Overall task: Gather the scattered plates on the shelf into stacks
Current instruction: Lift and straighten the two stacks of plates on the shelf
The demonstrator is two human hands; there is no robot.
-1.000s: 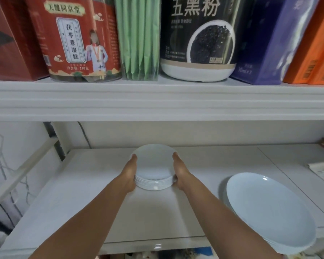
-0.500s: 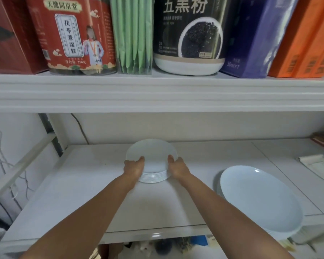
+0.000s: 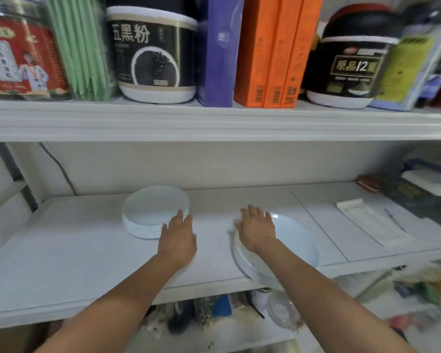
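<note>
White plates, glossy and round, sat in two piles on the shelf point(image 3: 87, 250). The small stack point(image 3: 155, 211) was towards the back left, made of shallow dishes with short upright walls. The big stack point(image 3: 290, 245) was wider, flatter plates at the front edge, its near rim poking out past the shelf lip.

Neither hand was gripping anything. The left hand point(image 3: 178, 238) was flat, palm down, fingers straight, with its fingertips right at the small stack's near-right rim. Honestly couldn't tell if they touched it. The right hand point(image 3: 257, 229) was spread loose, palm down over the big stack's left edge, holding nothing. Whether it actually rested on the top plate I couldn't say.

As for containers, the top shelf point(image 3: 214, 121) had a red jar point(image 3: 18, 59) and a fat black jar point(image 3: 153, 54) with a white base whose label pictured dark grains. A similar black tub point(image 3: 346, 64) stood further right. Both black ones were opaque, so the contents were hidden. Between them were upright green packets point(image 3: 82, 47), a purple box point(image 3: 218, 52) and three slim orange boxes point(image 3: 275, 52) with barcodes.

The shelf looked like matte white board with a seam down it, and a pale folded cloth point(image 3: 367, 220) lay flat to the right of that seam.
</note>
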